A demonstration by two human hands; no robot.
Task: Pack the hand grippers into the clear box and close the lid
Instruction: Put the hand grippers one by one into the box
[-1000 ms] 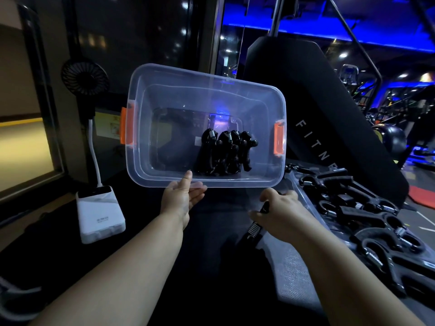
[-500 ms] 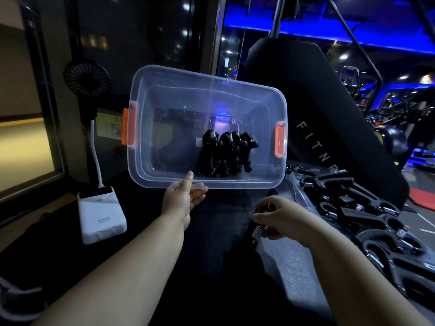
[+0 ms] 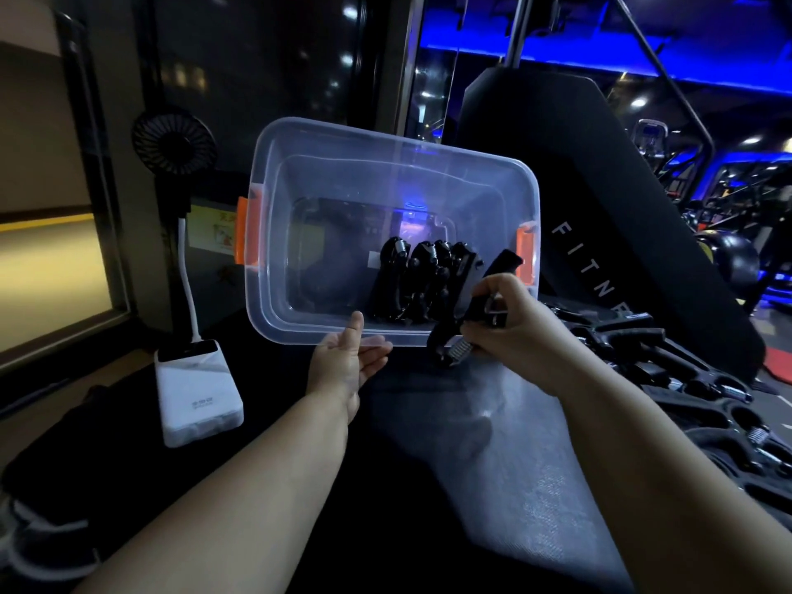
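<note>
The right fingers (image 3: 493, 291) curl round one hand gripper (image 3: 505, 262) and pinch it just above its coil. One handle reaches over the near right corner of the box (image 3: 385, 158), while the coil end hangs below the rim, outside. The left thumb lies against the near rim with straight fingers beneath it, so the left hand (image 3: 347, 364) only props the tilted box and does not clasp it.

Inside, a row (image 3: 422, 280) of packed ones stands close together against the near wall, right of middle and just beside the incoming handle.

The likely trouble is the coil or the lower handle catching on the rim as it goes in. A shove there could rock the lightly held box off the left fingers, or topple the row.

The right hand (image 3: 514, 323) is bent at the wrist, knuckles up, with its forearm coming from the lower right. The left palm faces up, with its forearm coming from the lower left.

More loose ones (image 3: 643, 340) lie at the right. The pale sheet (image 3: 523, 465) under the right forearm may be the lid, but the light is too dim to be sure.
</note>
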